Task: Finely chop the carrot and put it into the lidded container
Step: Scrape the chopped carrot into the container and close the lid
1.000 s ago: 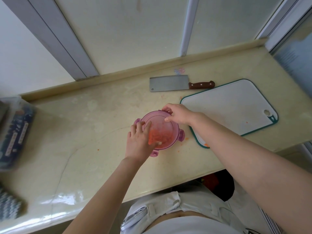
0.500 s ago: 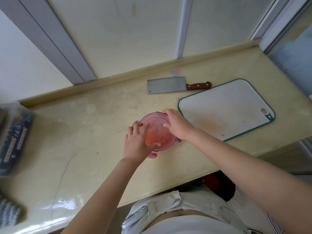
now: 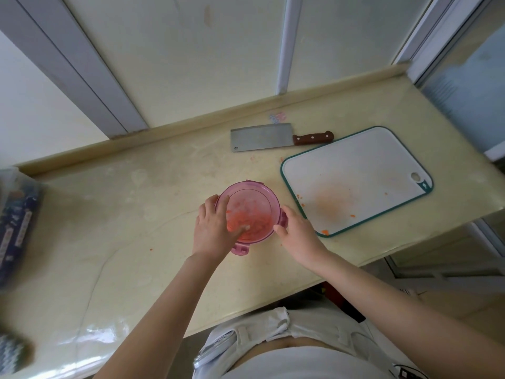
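Sealing the container (image 3: 263,232): my left hand (image 3: 211,232), fingers (image 3: 209,207) spread, pins the lid (image 3: 251,198); right hand (image 3: 299,237) curls on a clasp (image 3: 284,218). Keep lid level.

Nothing here can be read. Far left of the left hand (image 3: 211,231), a dark blue package (image 3: 16,222) carries pale label strips, too blurred to read. Beyond the lidded container (image 3: 254,198) it presses, a small pink-and-blue sticker (image 3: 277,117) is equally illegible.
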The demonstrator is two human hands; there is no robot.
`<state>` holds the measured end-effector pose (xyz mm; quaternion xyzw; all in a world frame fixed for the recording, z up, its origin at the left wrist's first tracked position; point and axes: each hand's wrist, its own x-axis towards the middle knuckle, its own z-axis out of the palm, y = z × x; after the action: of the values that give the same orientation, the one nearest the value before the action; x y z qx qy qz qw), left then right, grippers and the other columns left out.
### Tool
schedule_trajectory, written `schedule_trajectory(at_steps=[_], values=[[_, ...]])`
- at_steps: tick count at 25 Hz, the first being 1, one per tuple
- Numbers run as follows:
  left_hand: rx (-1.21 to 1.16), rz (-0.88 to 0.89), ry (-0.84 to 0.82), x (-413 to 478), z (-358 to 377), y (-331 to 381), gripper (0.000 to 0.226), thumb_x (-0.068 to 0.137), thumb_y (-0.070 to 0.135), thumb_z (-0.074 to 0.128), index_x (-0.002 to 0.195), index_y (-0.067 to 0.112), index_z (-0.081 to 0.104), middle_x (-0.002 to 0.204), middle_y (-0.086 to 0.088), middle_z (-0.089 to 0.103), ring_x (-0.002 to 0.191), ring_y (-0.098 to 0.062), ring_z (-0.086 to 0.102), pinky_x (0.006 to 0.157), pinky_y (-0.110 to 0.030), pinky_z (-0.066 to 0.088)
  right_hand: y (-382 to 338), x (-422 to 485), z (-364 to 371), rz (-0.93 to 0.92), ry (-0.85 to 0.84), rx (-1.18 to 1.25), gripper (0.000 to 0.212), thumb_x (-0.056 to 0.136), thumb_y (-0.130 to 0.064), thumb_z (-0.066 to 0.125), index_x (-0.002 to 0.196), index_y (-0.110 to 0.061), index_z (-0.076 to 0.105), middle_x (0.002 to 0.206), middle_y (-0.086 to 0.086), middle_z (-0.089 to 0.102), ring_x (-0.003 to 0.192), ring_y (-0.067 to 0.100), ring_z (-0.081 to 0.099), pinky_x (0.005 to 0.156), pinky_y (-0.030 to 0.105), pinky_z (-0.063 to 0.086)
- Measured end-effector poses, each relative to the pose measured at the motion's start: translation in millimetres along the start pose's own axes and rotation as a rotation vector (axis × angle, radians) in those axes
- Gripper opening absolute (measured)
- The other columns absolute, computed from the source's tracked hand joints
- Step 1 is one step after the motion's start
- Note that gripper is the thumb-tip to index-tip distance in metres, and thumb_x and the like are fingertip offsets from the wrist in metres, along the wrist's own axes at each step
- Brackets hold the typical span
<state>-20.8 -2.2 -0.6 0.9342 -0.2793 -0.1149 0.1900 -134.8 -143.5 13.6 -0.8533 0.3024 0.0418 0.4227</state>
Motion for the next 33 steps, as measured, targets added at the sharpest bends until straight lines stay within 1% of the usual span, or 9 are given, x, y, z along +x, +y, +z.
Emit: schedule_trajectory(at_steps=[3,6,9,11,15,18,21,25,33], values=[[0.02,-0.001,0.0,0.2,0.8,0.4,0.08,0.075,0.049,0.069,0.14,0.02,0.033,0.142,-0.006,0.031,0.127,-0.026,0.031,0.103,-0.032,0.028,-2.3,3.7,14.6,0.102,0.068,0.097,0.034,0.092,-0.008,0.056,0.125,-0.007,0.049,0.115,0.006,0.06,0.11,0.025,0.056,0.089,0.027,0.044],[0.027,-0.007,0.005,-0.7,1.9,0.5,0.081,0.075,0.05,0.069,0.14,0.02,0.032,0.142,-0.006,0.031,0.127,-0.025,0.031,0.104,-0.033,0.028,-10.5,4.2,28.0,0.162,0.153,0.178,0.048,0.089,-0.004,0.06,0.135,-0.005,0.044,0.123,0.008,0.058,0.116,0.024,0.054,0.096,0.027,0.042],[0.048,-0.002,0.003,-0.3,3.7,0.7,0.081,0.076,0.052,0.067,0.14,0.02,0.03,0.142,-0.006,0.03,0.128,-0.024,0.031,0.103,-0.032,0.027,-8.7,3.0,30.2,0.178,0.243,0.286,0.044,0.079,0.005,0.065,0.12,-0.008,0.058,0.109,0.003,0.065,0.103,0.02,0.061,0.091,0.028,0.048],[0.051,-0.003,0.001,0.3,4.1,-0.1,0.082,0.076,0.053,0.066,0.141,0.019,0.03,0.142,-0.006,0.029,0.129,-0.024,0.03,0.104,-0.032,0.026,-6.7,5.2,27.1,0.202,0.237,0.359,0.041,0.072,0.007,0.067,0.109,-0.012,0.064,0.1,0.0,0.069,0.096,0.019,0.064,0.091,0.035,0.052],[0.024,0.007,-0.003,0.9,3.7,-1.0,0.082,0.076,0.051,0.068,0.141,0.018,0.03,0.142,-0.007,0.029,0.129,-0.024,0.029,0.105,-0.032,0.025,-6.7,9.3,21.1,0.223,0.202,0.386,0.042,0.07,0.005,0.069,0.108,-0.011,0.065,0.095,-0.001,0.068,0.096,0.022,0.065,0.091,0.04,0.052],[-0.086,-0.012,0.028,-1.2,2.6,-2.6,0.087,0.071,0.045,0.075,0.14,0.013,0.033,0.139,-0.008,0.032,0.128,-0.026,0.031,0.106,-0.033,0.025,-5.3,10.9,18.4,0.185,0.166,0.386,0.046,0.07,0.007,0.069,0.112,-0.011,0.063,0.095,-0.002,0.065,0.097,0.022,0.064,0.093,0.039,0.052],[-0.253,-0.093,0.073,-4.1,3.9,-3.5,0.094,0.066,0.034,0.082,0.14,0.005,0.031,0.136,-0.012,0.034,0.126,-0.027,0.033,0.106,-0.032,0.026,-5.6,13.7,16.8,0.117,0.136,0.273,0.054,0.071,0.004,0.068,0.122,-0.014,0.059,0.108,-0.001,0.067,0.102,0.019,0.063,0.095,0.032,0.049],[-0.394,-0.175,0.046,-2.5,3.8,-6.2,0.093,0.064,0.028,0.084,0.139,0.007,0.033,0.135,-0.008,0.034,0.126,-0.021,0.038,0.098,-0.021,0.03,-7.0,16.7,14.1,0.069,0.094,0.148,0.053,0.076,0.0,0.065,0.125,-0.017,0.059,0.107,0.0,0.068,0.094,0.016,0.06,0.08,0.016,0.042],[-0.533,-0.269,0.093,-3.2,5.7,-2.5,0.092,0.061,0.023,0.086,0.139,0.012,0.038,0.132,-0.007,0.04,0.119,-0.019,0.046,0.093,-0.02,0.033,-4.1,18.6,14.6,0.069,0.079,0.134,0.058,0.076,-0.003,0.066,0.131,-0.017,0.055,0.11,0.001,0.068,0.1,0.018,0.062,0.086,0.019,0.045]])
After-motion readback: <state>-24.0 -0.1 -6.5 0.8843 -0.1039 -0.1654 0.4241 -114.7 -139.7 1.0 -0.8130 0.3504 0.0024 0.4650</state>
